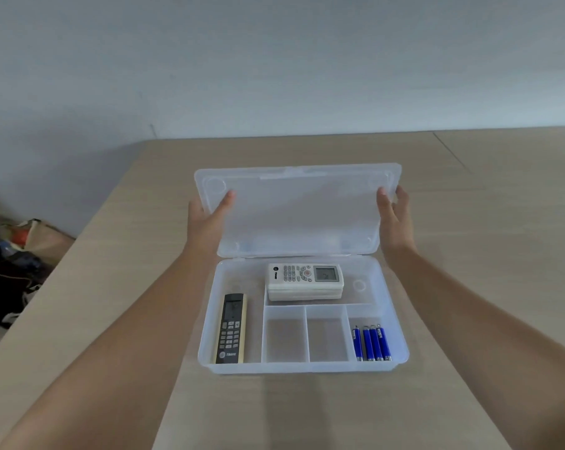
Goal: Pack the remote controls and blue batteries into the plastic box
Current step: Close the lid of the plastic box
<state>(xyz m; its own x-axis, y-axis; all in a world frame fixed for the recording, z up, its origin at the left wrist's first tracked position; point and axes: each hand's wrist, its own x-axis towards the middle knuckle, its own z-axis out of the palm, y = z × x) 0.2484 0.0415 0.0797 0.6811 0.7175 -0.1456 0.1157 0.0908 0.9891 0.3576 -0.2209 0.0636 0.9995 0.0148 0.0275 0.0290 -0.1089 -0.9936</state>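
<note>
Translucent plastic box [302, 367] is sitting on the tan table [469, 287], its hinged lid [297, 212] standing up at twelve o'clock. I am holding that lid by its two ends: my left hand [206, 219] is gripping the nine o'clock edge, thumb on the inner face, and my right hand [394, 219] is gripping the three o'clock edge the same way. Inside, the black remote [231, 328] is lying in the long compartment at nine o'clock, the white remotes [305, 280] are lying stacked in the twelve o'clock compartment, and four blue batteries [371, 343] are lying side by side in the five o'clock compartment. A dark bag [11, 271] is lying beyond the table at nine o'clock.
</note>
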